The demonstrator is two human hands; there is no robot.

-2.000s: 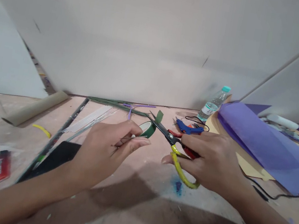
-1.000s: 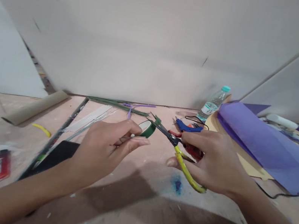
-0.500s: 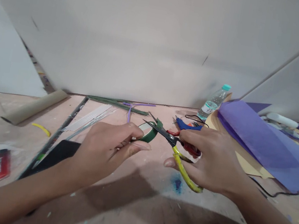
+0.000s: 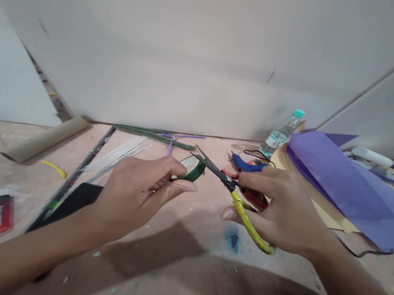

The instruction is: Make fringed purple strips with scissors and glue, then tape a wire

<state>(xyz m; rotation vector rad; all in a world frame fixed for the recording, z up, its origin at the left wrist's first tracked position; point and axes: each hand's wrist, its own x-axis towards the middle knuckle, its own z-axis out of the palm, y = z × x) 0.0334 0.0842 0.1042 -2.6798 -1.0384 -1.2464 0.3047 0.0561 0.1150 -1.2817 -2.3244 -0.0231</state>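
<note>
My left hand (image 4: 136, 193) is closed in a pinch around a roll of green tape (image 4: 193, 168), held just above the table. My right hand (image 4: 277, 209) grips yellow-handled scissors (image 4: 238, 202) whose black blades reach left and touch the roll's upper edge. The blades look nearly closed at the tape. Behind my right hand lie red-handled cutters (image 4: 249, 194), partly hidden, and a blue glue gun (image 4: 247, 165).
Purple paper sheets (image 4: 345, 187) on tan card lie at the right, with a water bottle (image 4: 281, 131) behind them. Green wire stems (image 4: 153, 135) lie along the wall. A cardboard tube (image 4: 45, 140), a red lighter (image 4: 0, 218) and a black sheet (image 4: 74, 202) sit left.
The loose green tape end that stood up between the blades two seconds ago is gone from view. The scissors have closed down on the roll, and my right hand has shifted slightly.
</note>
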